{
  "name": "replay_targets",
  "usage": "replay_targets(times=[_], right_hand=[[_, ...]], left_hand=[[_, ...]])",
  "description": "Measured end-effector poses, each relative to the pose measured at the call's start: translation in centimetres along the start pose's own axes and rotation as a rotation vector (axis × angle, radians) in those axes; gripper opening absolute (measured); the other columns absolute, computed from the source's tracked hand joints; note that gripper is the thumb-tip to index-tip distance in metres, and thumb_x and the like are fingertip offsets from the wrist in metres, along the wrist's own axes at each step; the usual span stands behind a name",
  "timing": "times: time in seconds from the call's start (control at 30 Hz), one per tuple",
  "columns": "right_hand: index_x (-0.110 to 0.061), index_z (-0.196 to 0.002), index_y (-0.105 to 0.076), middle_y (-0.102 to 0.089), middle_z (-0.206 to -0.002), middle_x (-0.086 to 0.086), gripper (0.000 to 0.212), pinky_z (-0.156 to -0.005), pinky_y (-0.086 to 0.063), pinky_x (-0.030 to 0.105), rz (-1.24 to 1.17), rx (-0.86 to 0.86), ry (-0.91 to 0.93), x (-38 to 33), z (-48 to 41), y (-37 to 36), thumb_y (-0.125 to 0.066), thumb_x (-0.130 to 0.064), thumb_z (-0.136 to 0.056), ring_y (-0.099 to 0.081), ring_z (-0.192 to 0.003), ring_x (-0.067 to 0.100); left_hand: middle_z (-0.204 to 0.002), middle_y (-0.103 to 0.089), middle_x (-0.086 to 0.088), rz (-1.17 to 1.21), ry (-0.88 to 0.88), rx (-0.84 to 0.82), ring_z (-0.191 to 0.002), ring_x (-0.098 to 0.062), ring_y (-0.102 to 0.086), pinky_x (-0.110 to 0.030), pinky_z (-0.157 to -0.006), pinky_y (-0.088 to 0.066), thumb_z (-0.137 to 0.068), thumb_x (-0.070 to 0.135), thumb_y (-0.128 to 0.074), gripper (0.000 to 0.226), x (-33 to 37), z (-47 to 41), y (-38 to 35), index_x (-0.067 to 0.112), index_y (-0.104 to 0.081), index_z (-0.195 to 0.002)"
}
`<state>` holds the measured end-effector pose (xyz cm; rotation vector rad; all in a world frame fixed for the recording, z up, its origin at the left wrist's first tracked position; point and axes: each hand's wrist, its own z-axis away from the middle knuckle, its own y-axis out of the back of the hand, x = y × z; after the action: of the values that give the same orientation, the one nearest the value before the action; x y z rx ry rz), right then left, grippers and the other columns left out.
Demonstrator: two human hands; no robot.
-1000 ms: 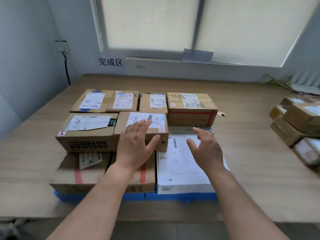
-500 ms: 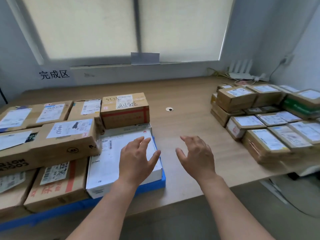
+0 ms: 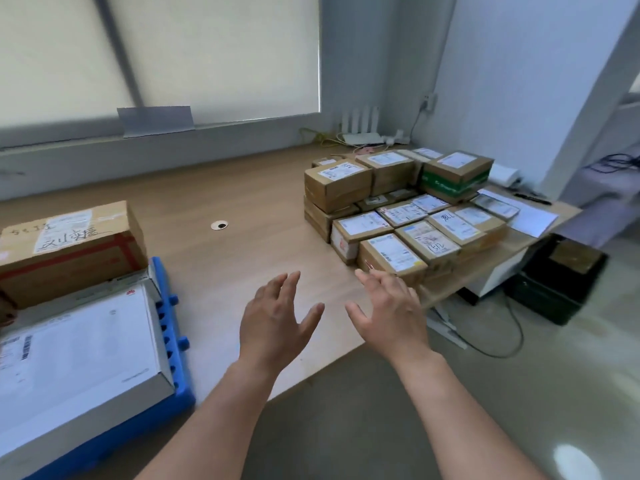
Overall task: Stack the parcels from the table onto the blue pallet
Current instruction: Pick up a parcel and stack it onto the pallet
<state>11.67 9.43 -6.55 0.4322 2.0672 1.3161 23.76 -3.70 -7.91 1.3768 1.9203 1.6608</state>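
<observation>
Hovering left hand (image 3: 277, 320) and right hand (image 3: 389, 315), spread and empty, near nearest parcel (image 3: 393, 254) on table (image 3: 242, 188): fetch step, judged; next, gripping its 2 sides, carrying to blue pallet (image 3: 181, 389).

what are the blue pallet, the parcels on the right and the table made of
Pallet: looks like moulded plastic, glossy blue with rounded lugs along its edge. Parcels: matt brown cardboard with tape and paper labels. Table: smooth, with a pale wood grain; likely laminate, though solid wood can't be ruled out.
</observation>
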Motion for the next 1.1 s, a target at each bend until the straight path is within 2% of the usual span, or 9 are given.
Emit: replay_targets(times=[0.2,0.3,0.37,0.6,0.67,0.73,0.8,1.1], right_hand=[[-0.017,-0.138,-0.051,-0.054,-0.134,0.011,0.057,-0.103,-0.035,0.042,0.04,0.073,-0.133,5.9,-1.0,1.9,-0.061,-0.041,-0.087,-0.049,-0.124,0.03],[-0.017,-0.138,-0.051,-0.054,-0.135,0.01,0.058,-0.103,-0.035,0.042,0.064,0.089,-0.199,8.8,-2.1,2.5,-0.054,-0.045,-0.087,-0.049,-0.125,0.029],[-0.017,-0.135,-0.055,-0.057,-0.131,0.011,0.062,-0.1,-0.038,0.043,0.063,0.131,-0.249,10.9,-3.1,2.8,-0.05,-0.047,-0.081,-0.053,-0.121,0.031],[-0.013,-0.121,-0.065,-0.067,-0.113,0.01,0.058,-0.087,-0.049,0.043,0.106,0.195,-0.307,18.4,-9.4,3.6,-0.054,-0.045,-0.075,-0.064,-0.104,0.031],[-0.016,-0.13,-0.059,-0.062,-0.124,0.009,0.06,-0.095,-0.044,0.042,0.116,0.17,-0.313,20.4,-12.3,4.2,-0.048,-0.049,-0.081,-0.058,-0.114,0.029],[-0.022,-0.143,-0.043,-0.048,-0.142,0.003,0.059,-0.109,-0.03,0.037,0.142,0.1,-0.313,22.5,-15.4,4.8,-0.046,-0.049,-0.091,-0.042,-0.132,0.021],[-0.026,-0.148,-0.033,-0.039,-0.148,-0.002,0.06,-0.112,-0.021,0.032,0.162,0.086,-0.292,24.9,-18.6,5.1,-0.046,-0.049,-0.094,-0.032,-0.137,0.016],[-0.023,-0.147,-0.036,-0.042,-0.146,0.0,0.06,-0.109,-0.026,0.033,0.196,0.067,-0.28,33.0,-30.7,4.3,-0.048,-0.048,-0.094,-0.035,-0.136,0.017]], left_hand=[[-0.148,-0.038,0.003,0.017,-0.132,-0.085,-0.133,-0.017,-0.036,-0.033,-0.104,-0.036,-0.089,0.062,-0.042,0.069,5.5,-3.8,-3.9,0.026,-0.03,-0.147],[-0.15,-0.035,0.003,0.035,-0.186,-0.109,-0.136,-0.017,-0.033,-0.034,-0.107,-0.034,-0.089,0.064,-0.041,0.071,8.3,-6.0,-6.2,0.028,-0.027,-0.148],[-0.151,-0.034,0.003,0.054,-0.222,-0.128,-0.137,-0.018,-0.032,-0.035,-0.108,-0.033,-0.089,0.064,-0.04,0.071,10.1,-7.8,-7.7,0.028,-0.026,-0.148],[-0.152,-0.031,0.004,0.102,-0.278,-0.179,-0.138,-0.016,-0.029,-0.031,-0.109,-0.028,-0.089,0.063,-0.04,0.071,15.9,-15.7,-12.6,0.028,-0.024,-0.149],[-0.151,-0.032,0.005,0.093,-0.293,-0.181,-0.137,-0.016,-0.03,-0.031,-0.109,-0.029,-0.089,0.065,-0.038,0.071,17.3,-18.9,-13.7,0.029,-0.023,-0.149],[-0.151,-0.033,0.005,0.104,-0.287,-0.188,-0.137,-0.016,-0.03,-0.033,-0.109,-0.031,-0.089,0.065,-0.036,0.072,18.6,-22.4,-14.8,0.028,-0.023,-0.149],[-0.151,-0.032,0.004,0.112,-0.271,-0.183,-0.138,-0.016,-0.03,-0.034,-0.109,-0.033,-0.09,0.064,-0.037,0.072,20.0,-25.9,-16.0,0.027,-0.022,-0.149],[-0.151,-0.033,0.001,0.101,-0.199,-0.158,-0.137,-0.018,-0.032,-0.038,-0.11,-0.032,-0.09,0.064,-0.036,0.072,23.1,-37.2,-22.3,0.024,-0.025,-0.149]])
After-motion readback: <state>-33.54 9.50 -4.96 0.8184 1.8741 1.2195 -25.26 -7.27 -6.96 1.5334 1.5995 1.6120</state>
